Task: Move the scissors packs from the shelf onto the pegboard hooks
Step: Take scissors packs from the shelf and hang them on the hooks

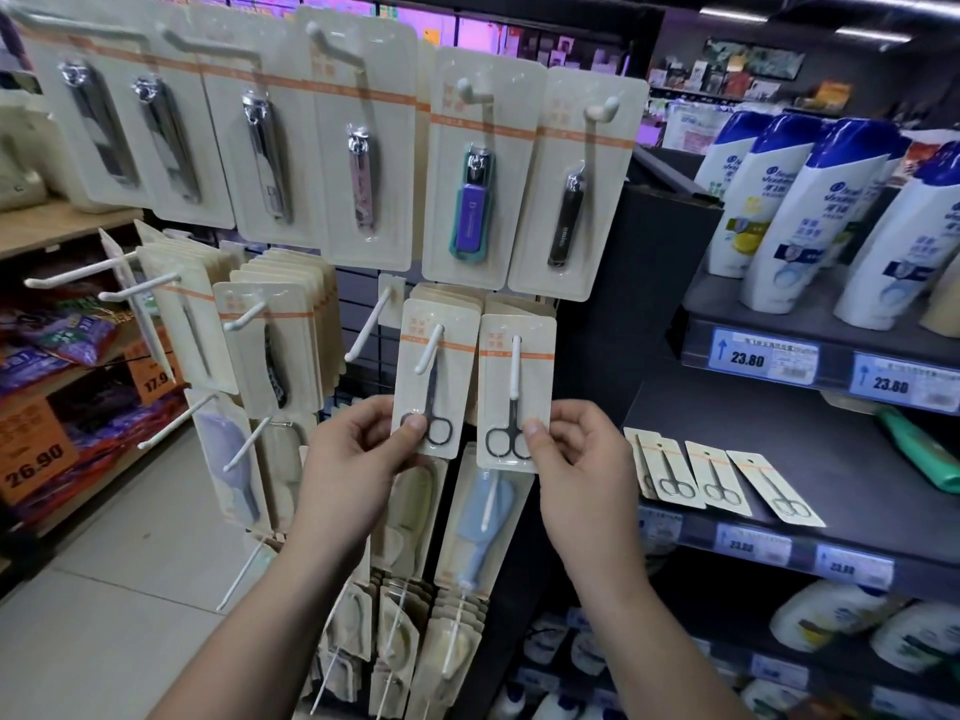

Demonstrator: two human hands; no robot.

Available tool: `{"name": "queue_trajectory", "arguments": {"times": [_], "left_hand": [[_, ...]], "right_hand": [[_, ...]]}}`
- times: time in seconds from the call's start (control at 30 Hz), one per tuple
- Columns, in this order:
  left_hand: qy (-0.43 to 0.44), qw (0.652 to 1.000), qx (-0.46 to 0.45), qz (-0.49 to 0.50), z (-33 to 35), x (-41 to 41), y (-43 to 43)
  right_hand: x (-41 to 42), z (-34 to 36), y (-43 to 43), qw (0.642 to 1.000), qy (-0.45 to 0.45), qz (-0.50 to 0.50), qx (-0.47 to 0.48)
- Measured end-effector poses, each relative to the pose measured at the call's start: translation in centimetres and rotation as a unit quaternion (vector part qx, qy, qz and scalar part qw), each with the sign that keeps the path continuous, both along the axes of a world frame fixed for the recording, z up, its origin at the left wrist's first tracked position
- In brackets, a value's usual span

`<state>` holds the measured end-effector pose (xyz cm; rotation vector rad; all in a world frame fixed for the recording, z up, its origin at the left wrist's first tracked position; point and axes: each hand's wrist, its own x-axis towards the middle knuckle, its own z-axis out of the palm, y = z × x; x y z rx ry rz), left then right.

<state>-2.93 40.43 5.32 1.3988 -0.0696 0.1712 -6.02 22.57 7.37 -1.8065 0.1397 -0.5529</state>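
Two cream scissors packs hang on white pegboard hooks in the middle of the view. My left hand (358, 449) pinches the lower edge of the left scissors pack (436, 376), which sits on the left hook (429, 350). My right hand (576, 449) pinches the bottom of the right scissors pack (514, 392), threaded on the right hook (515, 366). More packs hang behind each one. On the dark shelf (831, 459) to the right lie several loose scissors packs (717, 478), fanned side by side.
Nail clipper packs (363, 142) hang in the row above. An empty hook (370, 324) juts out left of the scissors, with other bare hooks further left. Shampoo bottles (810, 215) stand on the upper right shelf. Comb and brush packs (483, 511) hang below.
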Motion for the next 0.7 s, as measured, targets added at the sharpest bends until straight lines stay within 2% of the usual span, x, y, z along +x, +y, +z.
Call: {"name": "queue_trajectory", "arguments": {"times": [0.2,0.4,0.47,0.57,0.7], "left_hand": [[-0.007,0.999,0.037,-0.003,-0.4,0.9,-0.1],[-0.002,0.989,0.138,0.059,-0.5,-0.2,0.4],[-0.005,0.973,0.211,0.09,-0.2,-0.9,0.2],[-0.033,0.926,0.356,0.123,0.2,-2.1,0.1],[-0.098,0.875,0.444,0.166,0.5,-4.0,-0.2]], "right_hand": [[0.8,-0.1,-0.2,1.0,-0.004,-0.018,-0.019],[0.3,-0.8,-0.9,0.999,-0.02,-0.014,-0.038],[-0.1,-1.1,-1.5,0.998,-0.028,-0.016,-0.048],[-0.6,-1.4,-2.4,0.995,-0.027,-0.018,-0.092],[-1.4,-1.2,-4.0,0.988,-0.009,-0.021,-0.155]]}}
